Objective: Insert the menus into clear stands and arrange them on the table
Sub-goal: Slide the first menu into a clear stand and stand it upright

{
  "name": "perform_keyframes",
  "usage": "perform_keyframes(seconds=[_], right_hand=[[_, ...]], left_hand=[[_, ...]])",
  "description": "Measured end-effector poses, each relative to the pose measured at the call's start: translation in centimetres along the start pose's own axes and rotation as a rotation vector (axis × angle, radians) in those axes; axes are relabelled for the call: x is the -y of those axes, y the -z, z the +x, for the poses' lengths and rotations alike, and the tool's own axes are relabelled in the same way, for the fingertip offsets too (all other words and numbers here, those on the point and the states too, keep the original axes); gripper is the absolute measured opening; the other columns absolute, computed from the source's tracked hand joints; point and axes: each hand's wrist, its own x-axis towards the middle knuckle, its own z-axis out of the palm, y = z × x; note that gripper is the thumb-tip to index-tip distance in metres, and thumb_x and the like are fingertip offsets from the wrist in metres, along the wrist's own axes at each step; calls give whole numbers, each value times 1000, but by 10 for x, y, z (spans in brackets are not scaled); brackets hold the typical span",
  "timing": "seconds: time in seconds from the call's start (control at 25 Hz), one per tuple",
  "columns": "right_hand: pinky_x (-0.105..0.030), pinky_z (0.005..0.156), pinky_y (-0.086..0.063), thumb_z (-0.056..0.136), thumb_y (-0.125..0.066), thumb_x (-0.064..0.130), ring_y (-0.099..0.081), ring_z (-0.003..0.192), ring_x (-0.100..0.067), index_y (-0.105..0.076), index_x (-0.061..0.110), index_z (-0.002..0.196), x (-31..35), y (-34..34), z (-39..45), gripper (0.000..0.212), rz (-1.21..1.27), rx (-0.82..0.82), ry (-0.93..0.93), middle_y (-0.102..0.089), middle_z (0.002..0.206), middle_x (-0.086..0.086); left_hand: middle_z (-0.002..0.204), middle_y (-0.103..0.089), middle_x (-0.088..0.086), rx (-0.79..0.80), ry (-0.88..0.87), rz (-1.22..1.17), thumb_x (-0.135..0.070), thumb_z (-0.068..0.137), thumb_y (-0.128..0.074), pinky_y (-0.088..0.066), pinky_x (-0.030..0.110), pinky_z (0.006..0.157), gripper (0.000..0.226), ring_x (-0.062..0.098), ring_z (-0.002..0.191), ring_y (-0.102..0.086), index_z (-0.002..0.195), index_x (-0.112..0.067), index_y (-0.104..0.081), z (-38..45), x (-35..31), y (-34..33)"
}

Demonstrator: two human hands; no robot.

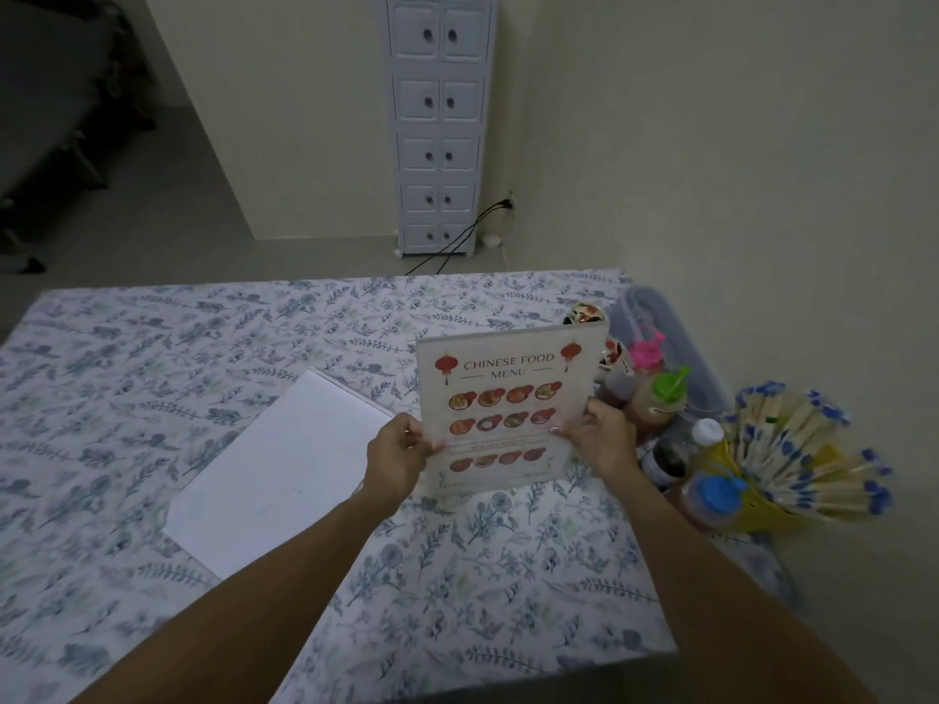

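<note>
Menu stand (510, 409), upright on the bench (152, 358), is pinched at both edges by left hand (399, 457) and right hand (602, 439); judged light, stiff, slippery.

menu (508, 409) small print unreadable, bottles (660, 398) partly hidden

A bunch of sauce bottles (660, 398) with pink, green, white and blue caps are crowding the right edge beside a yellow holder of wrapped chopsticks (808, 449), and a white drawer tower (439, 124) is standing against the far wall.
</note>
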Motion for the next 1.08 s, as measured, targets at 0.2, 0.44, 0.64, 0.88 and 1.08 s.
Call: perform_keyframes(seconds=[0.2, 0.44, 0.64, 0.88, 1.08], right_hand=[[-27, 69, -56, 68, -85, 10, -68, 82, -20, -69, 5, 96, -2, -4, 4, 33, -8, 6, 13, -74, 96, -8], [-28, 65, -57, 76, -79, 14, -70, 86, -24, -59, 10, 88, -5, -7, -4, 23, -14, 5, 71, -72, 93, -5], [-43, 78, -58, 85, -71, 29, -65, 102, -27, -54, 13, 113, -7, -14, -24, 36, -179, -81, 144, -70, 114, -10], [-49, 117, -29, 92, -56, 40, -30, 142, -33, -24, 8, 148, -15, -30, -60, 72, -540, -174, 204, -34, 154, -17], [-46, 124, -13, 93, -52, 42, -17, 148, -31, -20, 4, 151, -16, -61, -96, 76, -610, -211, 169, -24, 159, -17]], left_hand=[[98, -69, 9, -12, -3, 28, -5, 84, -70, -58, 32, 65, 25, 29, 86, -66, 80, -6, -45, 5, -2, -1], [103, -69, 8, -13, -35, 70, -9, 86, -67, -58, 40, 80, 18, 29, 92, -65, 91, -2, -52, 0, -1, -5], [120, -69, 0, 34, -165, 188, -12, 91, -61, -50, 43, 99, 19, 22, 111, -64, 109, -18, -59, -6, 4, 4], [164, -6, 5, 232, -416, 973, -39, 96, -48, 4, 48, 120, 70, 29, 151, 7, 154, -19, -14, 6, 21, 44], [165, 1, 5, 322, -521, 1201, -46, 96, -42, 7, 44, 121, 76, 27, 151, 11, 154, -14, -5, 15, 33, 84]])
